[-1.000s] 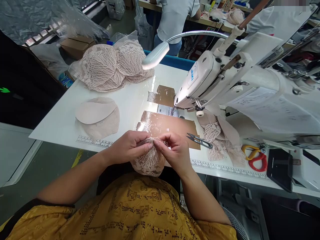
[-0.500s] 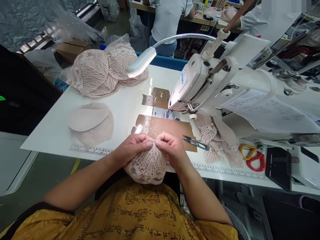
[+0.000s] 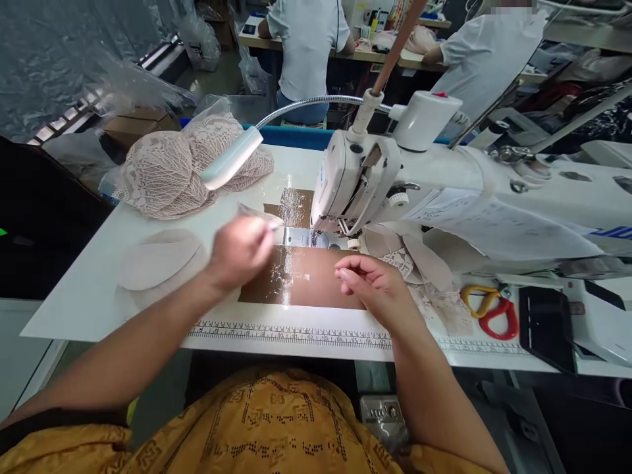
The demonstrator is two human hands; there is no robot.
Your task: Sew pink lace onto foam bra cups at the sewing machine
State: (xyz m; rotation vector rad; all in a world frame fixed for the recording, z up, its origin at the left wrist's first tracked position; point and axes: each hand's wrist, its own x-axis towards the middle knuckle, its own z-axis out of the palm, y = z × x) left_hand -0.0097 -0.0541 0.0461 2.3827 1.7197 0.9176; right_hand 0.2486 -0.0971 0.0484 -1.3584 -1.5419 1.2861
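Above glossy brown sheet (image 3: 296, 280), curled fingers (image 3: 359, 262)

left of centre, the left hand (image 3: 241, 249) is blurred, a pale piece of fabric (image 3: 257, 214) just beyond it. right of centre, the right hand (image 3: 378, 284) curls over a brown sheet (image 3: 296, 286). a white sewing machine (image 3: 340, 178) stands upper right; lace pieces (image 3: 158, 168) are heaped upper left.

Looks like a sewing workshop, given the large sewing machine (image 3: 439, 164) on a ruler-marked bench (image 3: 74, 296). Also has heaped lace pieces (image 3: 158, 168) and, behind, 2 people (image 3: 305, 59) at another bench (image 3: 257, 42).
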